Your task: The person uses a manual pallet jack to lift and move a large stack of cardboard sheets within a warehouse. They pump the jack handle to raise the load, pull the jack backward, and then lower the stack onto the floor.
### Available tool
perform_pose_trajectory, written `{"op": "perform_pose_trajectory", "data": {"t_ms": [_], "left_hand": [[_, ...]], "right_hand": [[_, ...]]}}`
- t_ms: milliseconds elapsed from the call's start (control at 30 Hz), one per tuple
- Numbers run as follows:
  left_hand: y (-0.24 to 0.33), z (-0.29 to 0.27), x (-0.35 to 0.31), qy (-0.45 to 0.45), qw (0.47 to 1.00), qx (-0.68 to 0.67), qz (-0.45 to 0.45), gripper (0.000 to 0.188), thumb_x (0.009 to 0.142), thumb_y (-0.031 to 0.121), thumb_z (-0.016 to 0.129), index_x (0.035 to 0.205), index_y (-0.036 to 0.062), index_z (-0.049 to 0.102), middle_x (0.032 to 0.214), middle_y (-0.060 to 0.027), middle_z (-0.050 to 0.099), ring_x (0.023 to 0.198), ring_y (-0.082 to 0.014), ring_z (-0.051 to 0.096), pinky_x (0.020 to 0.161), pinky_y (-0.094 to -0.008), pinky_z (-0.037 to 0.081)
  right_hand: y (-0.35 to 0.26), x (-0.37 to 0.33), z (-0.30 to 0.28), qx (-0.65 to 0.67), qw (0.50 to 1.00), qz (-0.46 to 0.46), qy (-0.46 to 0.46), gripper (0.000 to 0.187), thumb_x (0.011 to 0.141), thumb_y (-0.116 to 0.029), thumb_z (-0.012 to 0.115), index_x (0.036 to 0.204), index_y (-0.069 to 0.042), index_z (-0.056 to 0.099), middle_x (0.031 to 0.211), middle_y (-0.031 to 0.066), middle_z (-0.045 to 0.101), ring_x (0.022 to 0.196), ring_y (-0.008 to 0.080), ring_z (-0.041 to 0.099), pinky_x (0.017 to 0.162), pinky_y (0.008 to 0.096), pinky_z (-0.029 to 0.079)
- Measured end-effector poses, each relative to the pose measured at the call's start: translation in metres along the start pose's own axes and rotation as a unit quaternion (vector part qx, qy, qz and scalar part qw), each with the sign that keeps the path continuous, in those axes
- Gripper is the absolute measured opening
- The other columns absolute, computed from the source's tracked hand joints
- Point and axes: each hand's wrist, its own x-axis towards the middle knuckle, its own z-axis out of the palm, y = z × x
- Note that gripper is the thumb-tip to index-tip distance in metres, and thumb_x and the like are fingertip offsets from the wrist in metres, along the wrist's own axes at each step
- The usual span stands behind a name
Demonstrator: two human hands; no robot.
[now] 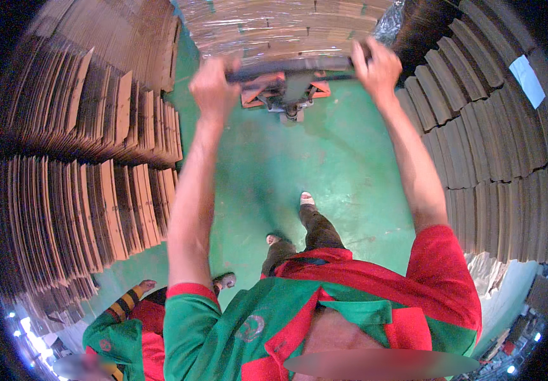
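Both arms reach far forward, and my fists grip a dark crossbar, the handle [293, 66] of a pallet jack. At its left end my left hand [213, 86] is closed around the bar, slightly blurred. My right hand [376, 68] wraps the right end, thumb toward the middle. Below and beyond the bar shows the pallet jack's orange-red base [262, 90] with a dark wheel part. Just behind it stands a wide stack of flat cardboard [274, 28] in shiny clear film. The jack's forks are hidden.
Tall stacks of folded cardboard line the left [83, 209] and the right [496, 146], close to my arms. A pale blue sheet [528, 81] hangs on the right stack. Green floor [255, 152] runs between them. Another person [131, 324] stands behind me at lower left.
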Motion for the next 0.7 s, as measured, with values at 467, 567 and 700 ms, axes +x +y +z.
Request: {"op": "perform_pose_trajectory", "data": {"t_ms": [467, 567, 700], "left_hand": [[0.139, -0.171, -0.412, -0.542, 0.828, -0.143, 0.003, 0.021, 0.067, 0.012, 0.077, 0.083, 0.0118, 0.064, 0.077, -0.0118, 0.064, 0.083, -0.0313, 0.06, 0.073, -0.0474, 0.045], [0.117, -0.157, -0.343, -0.449, 0.886, -0.112, -0.028, 0.027, 0.066, 0.013, 0.08, 0.088, 0.0124, 0.065, 0.078, -0.0131, 0.065, 0.086, -0.0334, 0.063, 0.077, -0.0471, 0.047], [0.084, -0.126, -0.193, -0.235, 0.961, -0.098, -0.107, 0.03, 0.067, 0.012, 0.08, 0.094, 0.0125, 0.066, 0.085, -0.0127, 0.067, 0.088, -0.0362, 0.063, 0.08, -0.0481, 0.05]], "right_hand": [[-0.131, -0.427, -0.158, 0.04, 0.953, 0.115, -0.279, 0.034, 0.077, -0.041, 0.078, 0.086, -0.009, 0.07, 0.082, 0.0074, 0.069, 0.081, 0.0286, 0.064, 0.078, 0.0426, 0.049], [-0.119, -0.357, -0.142, -0.004, 0.983, 0.093, -0.156, 0.035, 0.08, -0.041, 0.076, 0.094, -0.01, 0.067, 0.086, 0.0077, 0.067, 0.084, 0.0294, 0.062, 0.078, 0.0427, 0.048], [-0.11, -0.22, -0.105, 0.027, 0.996, 0.076, -0.031, 0.033, 0.08, -0.038, 0.076, 0.093, -0.009, 0.066, 0.087, 0.0085, 0.064, 0.087, 0.0315, 0.059, 0.084, 0.0442, 0.044]]}}
